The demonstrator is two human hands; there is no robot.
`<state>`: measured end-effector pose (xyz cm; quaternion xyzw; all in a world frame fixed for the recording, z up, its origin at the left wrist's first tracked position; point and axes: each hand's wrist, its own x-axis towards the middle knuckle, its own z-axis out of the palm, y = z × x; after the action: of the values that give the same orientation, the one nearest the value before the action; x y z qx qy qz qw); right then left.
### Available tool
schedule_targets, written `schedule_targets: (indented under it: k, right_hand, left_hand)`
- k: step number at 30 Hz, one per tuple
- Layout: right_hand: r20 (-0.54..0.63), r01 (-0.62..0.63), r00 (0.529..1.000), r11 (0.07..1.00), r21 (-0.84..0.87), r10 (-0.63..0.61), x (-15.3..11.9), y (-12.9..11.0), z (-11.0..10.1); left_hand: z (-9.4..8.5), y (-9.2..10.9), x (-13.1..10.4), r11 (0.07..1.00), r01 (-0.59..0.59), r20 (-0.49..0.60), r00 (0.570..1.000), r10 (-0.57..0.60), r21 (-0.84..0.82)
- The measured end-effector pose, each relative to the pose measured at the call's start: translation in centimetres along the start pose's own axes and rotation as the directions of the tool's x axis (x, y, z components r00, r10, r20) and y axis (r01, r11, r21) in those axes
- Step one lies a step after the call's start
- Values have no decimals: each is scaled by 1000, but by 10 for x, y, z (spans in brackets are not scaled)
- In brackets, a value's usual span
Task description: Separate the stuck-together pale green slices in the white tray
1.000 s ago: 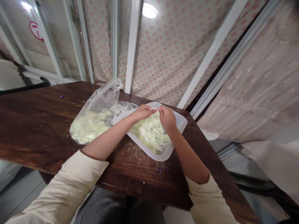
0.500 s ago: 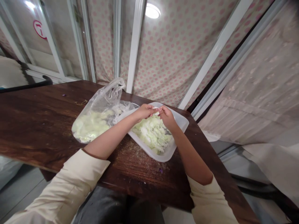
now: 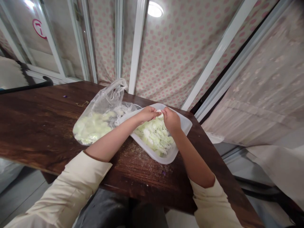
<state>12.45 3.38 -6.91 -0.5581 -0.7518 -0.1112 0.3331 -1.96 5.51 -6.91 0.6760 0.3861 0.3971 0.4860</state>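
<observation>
A white rectangular plastic tray (image 3: 163,160) holds a heap of thin, pale green and white leaf-like pieces (image 3: 154,136). Over the tray's far part, my left hand (image 3: 149,114) pinches a small white piece (image 3: 160,113) between thumb and fingers. My right hand (image 3: 170,118) has its fingertips closed on the other side of this same piece, so the two hands nearly touch. What kind of piece it is, I cannot make out. Left of the tray stands a clear plastic bag (image 3: 102,104) with more pale green pieces inside, close to my left forearm.
Everything rests on a dark brown wooden table (image 3: 42,126) with fine crumbs strewn near its front edge. A thin yellowish loop (image 3: 82,104) lies beyond the bag. Behind the table rise white-framed panes (image 3: 136,47) with a pink-dotted curtain (image 3: 171,57).
My right hand has turned slightly and dipped toward the heap, still pinching the white piece. My left hand has barely moved. Tray and bag stay in place.
</observation>
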Motion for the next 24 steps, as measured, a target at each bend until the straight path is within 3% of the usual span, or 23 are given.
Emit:
schedule_targets:
  k: [7,15,19,24]
  right_hand:
    - [-44,17,999,992,-125,-23,0,-2,0]
    - [-29,-29,999,993,-116,26,0,-2,-1]
    - [-75,-144,987,989,18,145,2,9,2]
    - [-5,-180,980,893,412,199,7,30,16]
  left_hand:
    - [1,2,-1,1000,8,-15,1000,-8,8]
    - [1,-1,1,1000,-22,-33,999,22,-20]
    - [0,-1,1,998,-26,-46,999,24,-51]
    - [-2,-1,1,1000,-11,-84,996,10,-18]
